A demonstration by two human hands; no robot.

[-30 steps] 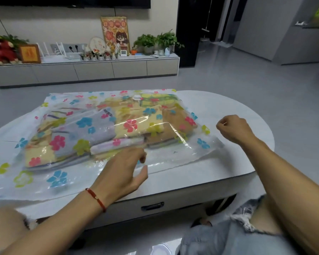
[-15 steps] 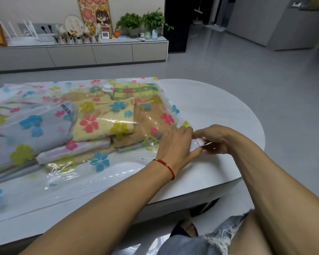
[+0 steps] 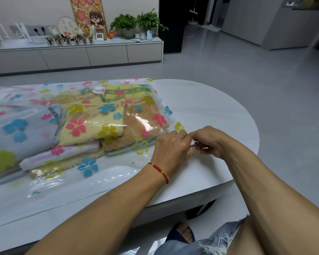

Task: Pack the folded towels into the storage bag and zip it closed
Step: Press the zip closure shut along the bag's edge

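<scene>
Both hands meet at the near right corner of the clear, flower-printed storage bag (image 3: 92,181). The left hand (image 3: 170,150) curls its fingers (image 3: 180,137) on the bag's edge, and the right hand (image 3: 208,140) pinches a small white slider (image 3: 192,143) right against them. Just beyond the fingers, the folded towels (image 3: 92,129) lie stacked inside the bag on the white tabletop (image 3: 219,111).

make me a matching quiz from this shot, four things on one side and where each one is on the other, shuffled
Things:
1. towels
2. round white valve
3. red bracelet
4. potted plants

Places:
A. on the left wrist
B. on the low cabinet by the wall
C. inside the flowered storage bag
D. on top of the bag, far side

Pairs: 1-C, 2-D, 3-A, 4-B
</scene>
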